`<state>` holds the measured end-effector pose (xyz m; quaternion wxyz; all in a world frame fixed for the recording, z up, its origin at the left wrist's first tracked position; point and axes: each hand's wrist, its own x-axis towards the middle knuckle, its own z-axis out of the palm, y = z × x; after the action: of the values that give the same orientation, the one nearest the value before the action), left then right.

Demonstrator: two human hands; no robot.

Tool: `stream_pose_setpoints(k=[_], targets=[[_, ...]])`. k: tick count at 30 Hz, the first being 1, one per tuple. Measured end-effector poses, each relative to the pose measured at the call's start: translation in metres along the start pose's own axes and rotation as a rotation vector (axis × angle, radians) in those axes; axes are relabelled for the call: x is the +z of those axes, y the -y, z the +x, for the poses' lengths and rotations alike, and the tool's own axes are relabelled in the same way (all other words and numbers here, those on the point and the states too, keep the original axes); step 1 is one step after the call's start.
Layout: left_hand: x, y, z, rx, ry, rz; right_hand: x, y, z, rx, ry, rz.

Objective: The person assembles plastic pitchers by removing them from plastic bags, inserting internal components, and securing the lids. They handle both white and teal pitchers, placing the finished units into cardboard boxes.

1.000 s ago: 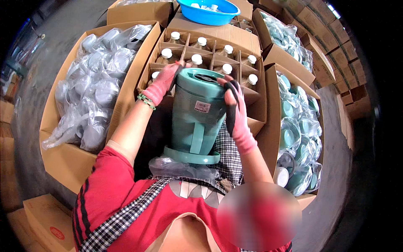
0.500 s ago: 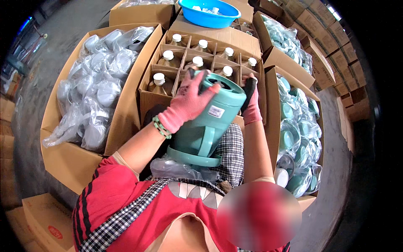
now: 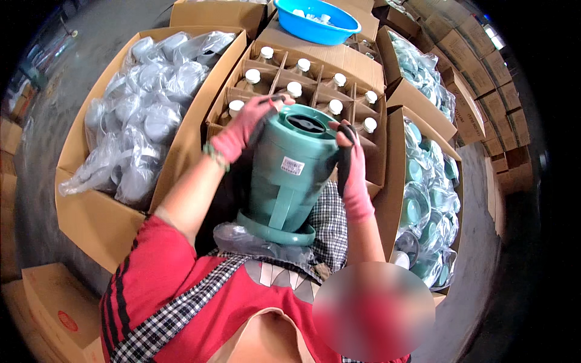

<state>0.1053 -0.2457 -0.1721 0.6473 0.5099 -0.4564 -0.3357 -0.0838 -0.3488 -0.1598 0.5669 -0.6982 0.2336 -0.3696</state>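
Note:
A green plastic thermos jug (image 3: 293,187) stands in my lap, slightly tilted, with its side handle and a wide flange at the lower end. Its upper end shows a round opening with a dark insert, and a white label (image 3: 293,166) sits on its side. My left hand (image 3: 244,126), in a pink and black glove, rests at the upper left rim, fingers curved over it. My right hand (image 3: 354,166), gloved alike, grips the upper right side with fingers bent at the rim. Clear plastic wrap (image 3: 257,242) lies under the jug.
Ahead, a divided carton (image 3: 376,160) holds several white-capped bottles (image 3: 252,77). To the left is a carton (image 3: 91,221) of bagged grey parts; to the right, a carton (image 3: 394,175) of bagged green parts. A blue basin (image 3: 315,27) with small white pieces sits beyond.
My left hand has shifted left from the jug's top to its rim. My right hand has come down and closer along the right side. The jug has tipped a little left.

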Motion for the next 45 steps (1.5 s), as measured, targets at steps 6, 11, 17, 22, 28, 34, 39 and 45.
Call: stream_pose_setpoints(k=[6,11,17,22,28,34,39,45], targets=[[0.081,-0.036,-0.025,0.518,-0.285,0.766,-0.043,-0.019,0.04,0.351,-0.104,0.471],[0.046,-0.034,-0.009,0.02,-0.227,0.281,-0.03,-0.013,0.016,0.304,0.069,0.189],[0.062,-0.045,-0.017,0.64,-0.284,0.815,-0.045,-0.016,0.037,0.45,0.361,0.609],[0.039,-0.034,-0.012,0.59,-0.161,0.581,-0.041,-0.017,0.035,0.42,0.333,0.396],[0.01,0.066,0.01,-0.056,0.198,-0.782,-0.028,0.042,0.003,0.072,0.18,-0.303],[0.025,0.065,-0.014,-0.593,0.46,-1.125,-0.031,0.104,0.022,-0.171,0.9,-1.058],[0.027,0.093,-0.003,-0.783,0.33,-1.232,-0.011,0.123,0.037,-1.102,1.372,-1.461],[0.027,0.091,-0.005,-0.634,0.419,-1.29,-0.005,0.114,0.062,-1.262,1.544,-1.398]])
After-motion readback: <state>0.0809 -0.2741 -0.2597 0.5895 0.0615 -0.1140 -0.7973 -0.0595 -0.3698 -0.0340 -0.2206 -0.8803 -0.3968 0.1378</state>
